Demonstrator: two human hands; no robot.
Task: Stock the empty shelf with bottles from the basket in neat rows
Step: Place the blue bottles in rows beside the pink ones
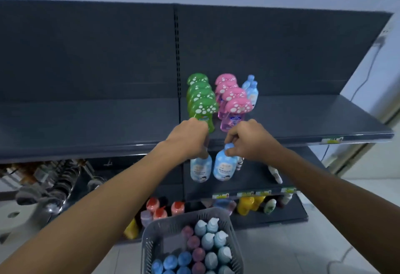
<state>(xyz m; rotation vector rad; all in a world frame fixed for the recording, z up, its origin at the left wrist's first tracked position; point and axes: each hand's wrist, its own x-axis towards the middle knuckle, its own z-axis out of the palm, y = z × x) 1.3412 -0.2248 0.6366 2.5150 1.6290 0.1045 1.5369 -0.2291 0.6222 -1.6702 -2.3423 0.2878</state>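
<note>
Mid-carry: fingers of your left hand [190,137] clamp the top of one pale blue plastic bottle [201,168], your right hand [249,139] a second pale blue plastic bottle [224,165], both hanging below. Next, stand them on the dark grey metal shelf [303,118] beyond your fingers

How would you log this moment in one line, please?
left hand: grips left blue bottle | right hand: grips right blue bottle | shelf: green row, pink row, blue row | basket: bottles left

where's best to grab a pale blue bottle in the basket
By its cap, from straight above. The pale blue bottles stand upright, packed tight in the basket, so only the tops are free. The right hand holds its bottle that way.
</note>
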